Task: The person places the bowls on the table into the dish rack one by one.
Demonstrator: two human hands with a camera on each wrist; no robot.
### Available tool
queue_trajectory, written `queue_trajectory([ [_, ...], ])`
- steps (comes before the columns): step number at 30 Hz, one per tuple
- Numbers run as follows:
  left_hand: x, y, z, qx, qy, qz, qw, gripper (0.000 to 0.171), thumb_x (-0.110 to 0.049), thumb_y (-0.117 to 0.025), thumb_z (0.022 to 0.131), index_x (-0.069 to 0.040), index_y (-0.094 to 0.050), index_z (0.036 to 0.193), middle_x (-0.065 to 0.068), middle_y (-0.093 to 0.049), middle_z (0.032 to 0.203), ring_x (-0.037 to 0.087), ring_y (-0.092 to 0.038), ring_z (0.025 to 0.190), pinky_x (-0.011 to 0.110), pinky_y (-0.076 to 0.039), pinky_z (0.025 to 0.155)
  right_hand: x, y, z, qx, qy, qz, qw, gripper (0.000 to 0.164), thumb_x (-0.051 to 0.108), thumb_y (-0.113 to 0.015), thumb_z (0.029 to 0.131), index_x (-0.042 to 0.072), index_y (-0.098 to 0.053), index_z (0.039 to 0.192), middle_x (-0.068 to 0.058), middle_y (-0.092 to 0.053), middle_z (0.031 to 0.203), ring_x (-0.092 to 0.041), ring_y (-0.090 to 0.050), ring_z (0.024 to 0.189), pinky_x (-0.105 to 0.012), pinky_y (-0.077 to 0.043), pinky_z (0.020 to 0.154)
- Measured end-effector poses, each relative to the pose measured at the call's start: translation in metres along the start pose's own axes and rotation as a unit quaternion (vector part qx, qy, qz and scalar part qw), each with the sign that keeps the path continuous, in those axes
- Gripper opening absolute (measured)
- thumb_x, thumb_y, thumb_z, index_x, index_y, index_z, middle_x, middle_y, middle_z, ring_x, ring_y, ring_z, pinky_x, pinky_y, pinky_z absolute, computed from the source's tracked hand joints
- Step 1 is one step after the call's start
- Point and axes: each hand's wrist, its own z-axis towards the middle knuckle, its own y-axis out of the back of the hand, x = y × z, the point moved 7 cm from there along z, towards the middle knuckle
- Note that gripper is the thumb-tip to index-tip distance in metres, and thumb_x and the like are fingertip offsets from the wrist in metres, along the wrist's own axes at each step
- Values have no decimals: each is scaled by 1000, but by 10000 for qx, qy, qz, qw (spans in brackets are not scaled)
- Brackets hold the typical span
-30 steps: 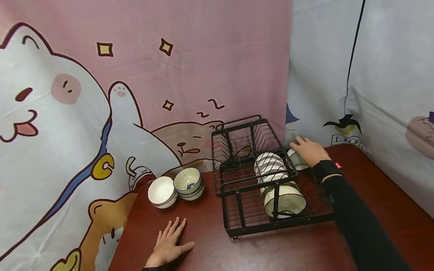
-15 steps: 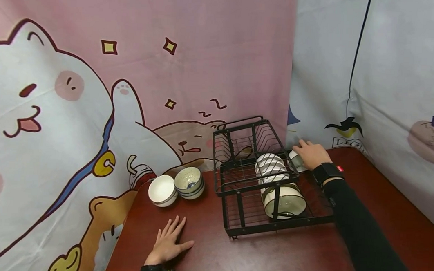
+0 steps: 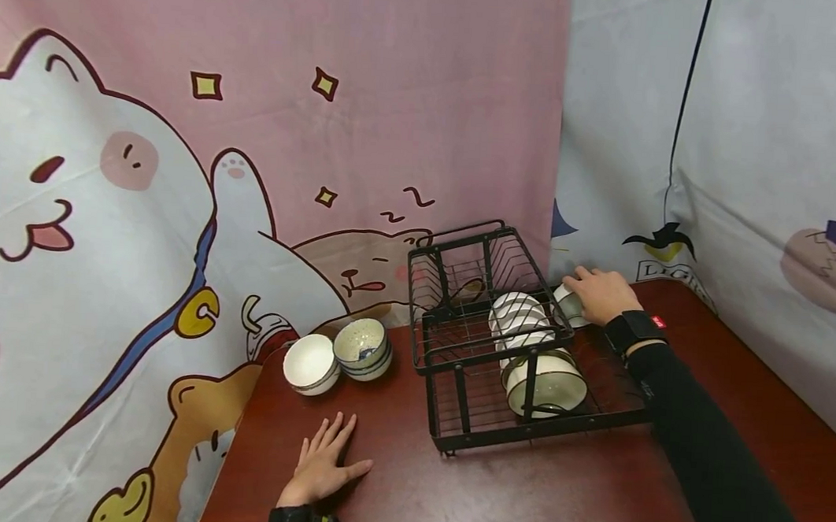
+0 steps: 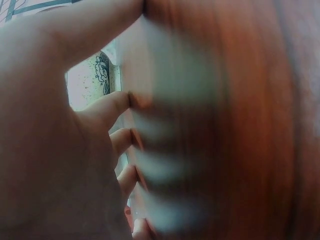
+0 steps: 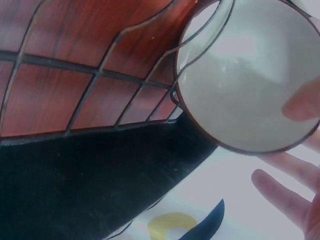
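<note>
My right hand pinches a greenish-white bowl at the back right of the black dish rack. In the right wrist view this bowl stands on its side, dark rim showing, with the thumb inside it and fingers outside. Several white bowls stand on edge in a row in the rack, seen partly through its wires. A larger pale green bowl faces forward before them. My left hand lies on the table, fingers spread, holding nothing.
Left of the rack, a white bowl stack touches a stack of speckled bowls on the reddish-brown table. The rack's raised upper basket overhangs the left part of its lower tier. Printed cloths hang behind and to the right.
My right hand's fingers have come down and closed in on the bowl at the rack's back right. The left hand stays flat on the table. The head view shifts slightly.
</note>
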Motion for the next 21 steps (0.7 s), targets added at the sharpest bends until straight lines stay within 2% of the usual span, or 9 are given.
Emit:
queue_trajectory([
  [7, -4, 4, -3, -2, -8, -103, 9999, 100, -65, -84, 87, -11, -51, 165, 25, -38, 173, 56, -22, 161, 84, -8, 121, 0, 19, -8, -287, 74, 54, 9995, 43, 3, -88, 80, 4, -73, 120, -18, -64, 104, -38, -68, 79, -56, -60, 65],
  [10, -15, 15, -6, -231, -96, 67, 9997, 90, -56, -86, 89, -8, -57, 159, 28, -47, 166, 58, -34, 155, 86, -20, 117, 0, 27, -11, -289, 113, 86, 9995, 41, 2, -84, 83, 3, -73, 122, -18, -64, 103, -37, -68, 78, -56, -60, 63],
  [13, -34, 43, -7, -978, -270, 290, 9944, 68, -39, -87, 94, -7, -67, 150, 25, -61, 153, 54, -54, 142, 81, -41, 108, -3, 42, -13, -534, 25, 108, 9985, 37, 4, -82, 89, 0, -73, 125, -19, -66, 102, -36, -68, 75, -56, -59, 61],
  [16, -48, 86, -7, -2091, -329, 342, 9767, 48, -21, -84, 98, -7, -72, 143, 22, -70, 140, 48, -67, 124, 73, -55, 91, -9, 62, -17, -1074, -318, 330, 9932, 35, 7, -80, 96, -1, -73, 129, -21, -70, 107, -35, -67, 69, -53, -56, 55],
  [17, -50, 101, -5, -2447, -336, 290, 9686, 45, -18, -82, 99, -7, -72, 142, 22, -71, 137, 47, -68, 119, 70, -56, 87, -12, 69, -20, -1255, -478, 501, 9897, 34, 9, -78, 98, -1, -73, 131, -21, -71, 111, -35, -66, 67, -51, -54, 53],
  [19, -48, 128, -2, -2923, -245, 181, 9558, 45, -13, -79, 100, -5, -69, 143, 24, -69, 136, 46, -67, 117, 68, -55, 84, -18, 79, -28, -1561, -843, 1010, 9789, 35, 13, -74, 103, 2, -72, 137, -22, -72, 117, -35, -68, 70, -48, -49, 49],
  [21, -38, 147, 4, -3142, -144, 51, 9492, 46, -12, -77, 101, -2, -66, 145, 26, -66, 138, 47, -63, 119, 70, -52, 85, -22, 85, -38, -1729, -1172, 1576, 9652, 37, 19, -69, 109, 5, -68, 143, -22, -70, 122, -37, -70, 77, -48, -48, 51],
])
